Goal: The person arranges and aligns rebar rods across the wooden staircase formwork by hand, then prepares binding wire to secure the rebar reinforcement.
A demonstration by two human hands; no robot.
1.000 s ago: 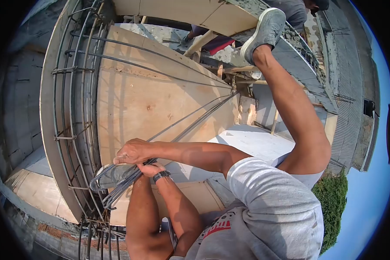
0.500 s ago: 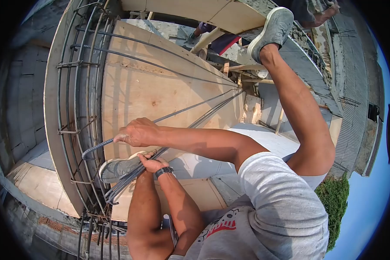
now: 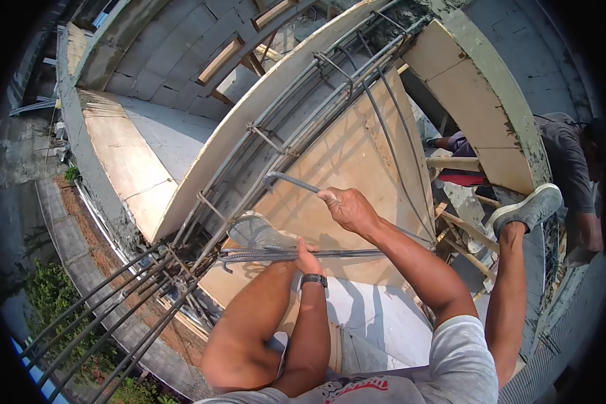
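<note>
I have the right hand (image 3: 353, 210) closed firmly on one dark-grey ribbed steel bar (image 3: 293, 180), thumb lying along it; the hooked end reaches past the edge of the tan plywood panel (image 3: 343, 168) toward the long cage of tied grey steel rods (image 3: 283, 149). My left hand (image 3: 308, 257), with a black wristwatch (image 3: 314, 279) on its wrist, is curled shut around a bundle of similar ribbed bars (image 3: 266, 255), whose bent ends point toward the panel's lower left corner. One grey shoe (image 3: 257, 231) sits just above that bundle in my view, beside the cage; the other grey shoe (image 3: 530, 207) is well apart, past the panel's right edge. Two thin curved bars (image 3: 392, 131) run down near that right edge. At upper right I see another person (image 3: 564, 149) in dark grey.
</note>
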